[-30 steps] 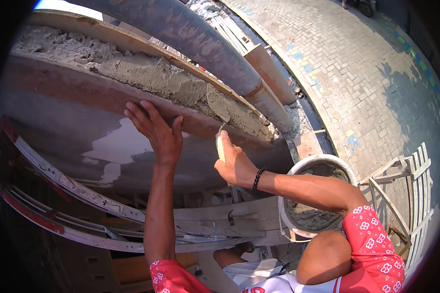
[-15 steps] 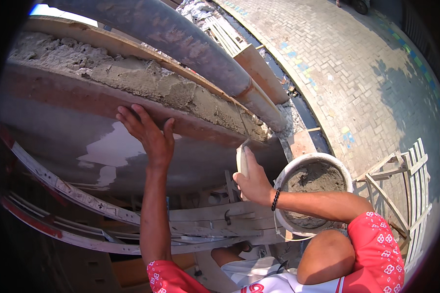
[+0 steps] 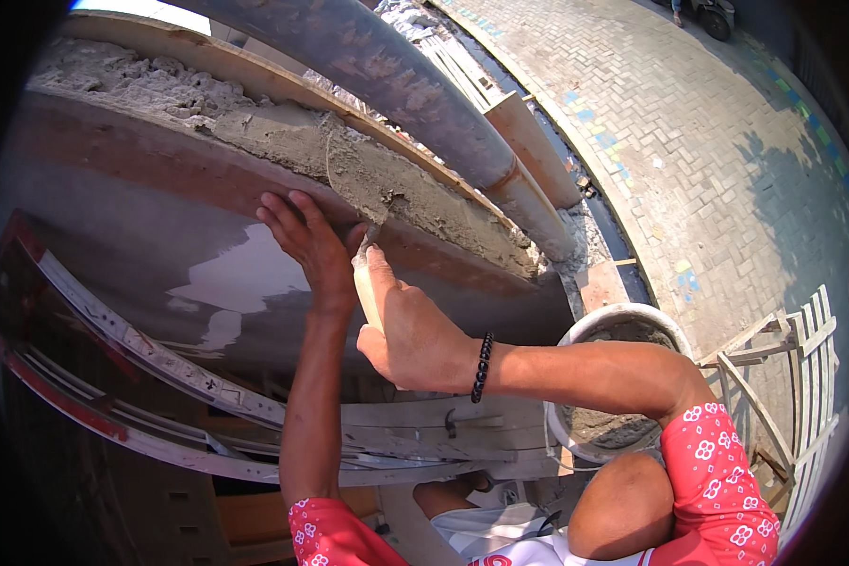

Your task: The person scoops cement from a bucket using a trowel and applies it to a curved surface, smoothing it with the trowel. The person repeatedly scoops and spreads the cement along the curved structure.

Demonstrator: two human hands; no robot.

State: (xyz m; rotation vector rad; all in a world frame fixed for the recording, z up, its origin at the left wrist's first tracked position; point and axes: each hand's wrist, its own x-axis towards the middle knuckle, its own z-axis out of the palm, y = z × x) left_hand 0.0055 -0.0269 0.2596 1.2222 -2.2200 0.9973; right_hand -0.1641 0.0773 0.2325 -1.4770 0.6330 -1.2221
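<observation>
My right hand (image 3: 415, 330) grips the light handle of a trowel (image 3: 370, 288). The trowel's blade lies on wet grey mortar (image 3: 283, 137) along the top of a wall, and mortar smears hide most of its outline. My left hand (image 3: 313, 247) rests with fingers outstretched against the reddish-brown board (image 3: 170, 160) that edges the mortar, just left of the trowel. The mortar is smoother around the trowel and rough and lumpy at the far left.
A mortar bucket (image 3: 575, 330) stands beneath my right forearm. A thick pipe (image 3: 377, 75) slants across behind the mortar. Below left is a ladder (image 3: 113, 340); a slatted wooden frame (image 3: 801, 377) stands at right. Beyond a gutter runs a paved lane (image 3: 660, 141).
My right hand has swept the trowel leftward along the mortar, from the right end to beside my left hand. My left hand has shifted slightly right, still against the board.
</observation>
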